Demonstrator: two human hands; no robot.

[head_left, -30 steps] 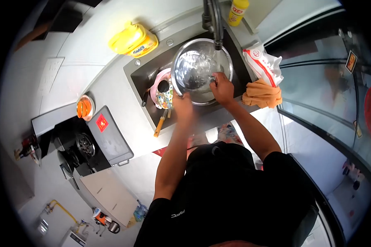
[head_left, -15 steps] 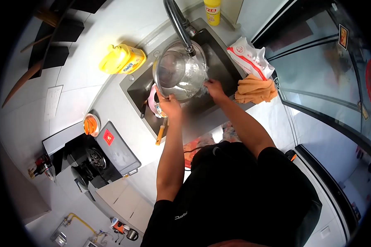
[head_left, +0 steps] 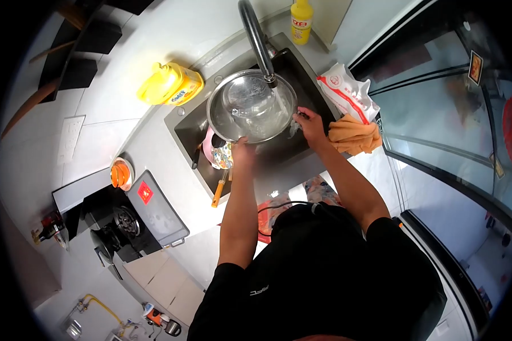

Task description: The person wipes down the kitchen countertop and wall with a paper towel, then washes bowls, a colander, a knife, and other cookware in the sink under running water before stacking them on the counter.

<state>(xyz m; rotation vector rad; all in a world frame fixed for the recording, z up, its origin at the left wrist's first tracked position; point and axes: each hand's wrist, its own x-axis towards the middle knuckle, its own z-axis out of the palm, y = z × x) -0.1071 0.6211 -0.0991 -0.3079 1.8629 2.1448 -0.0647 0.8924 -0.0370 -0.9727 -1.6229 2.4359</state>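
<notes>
A round, shiny metal basin [head_left: 215,116] is held over the grey sink [head_left: 182,128], under the faucet [head_left: 257,42]. Water falls from the spout into it. A clear rounded shape shows inside; I cannot tell whether it is a vessel or a reflection. My left hand [head_left: 244,152] is closed on the basin's near rim, with the thumb on top. On the right, my right hand [head_left: 312,128] pinches the rim. A small pale, shiny patch hangs by its fingers, too blurred to name. Below and left of the basin, a pink item [head_left: 208,149] and a patterned item [head_left: 223,157] lie in the sink.
A yellow jug [head_left: 173,84] and a yellow bottle [head_left: 301,23] stand behind the sink. To its right are a white-and-red packet [head_left: 349,94] and an orange cloth [head_left: 354,135]. An orange-handled tool [head_left: 218,193] rests at the front-left edge. A grey board [head_left: 156,210] lies further left.
The basin has gone from tilted, with water spilling at its right side, to nearly level beneath the spout. Both hands have moved with it and still hold its rim.
</notes>
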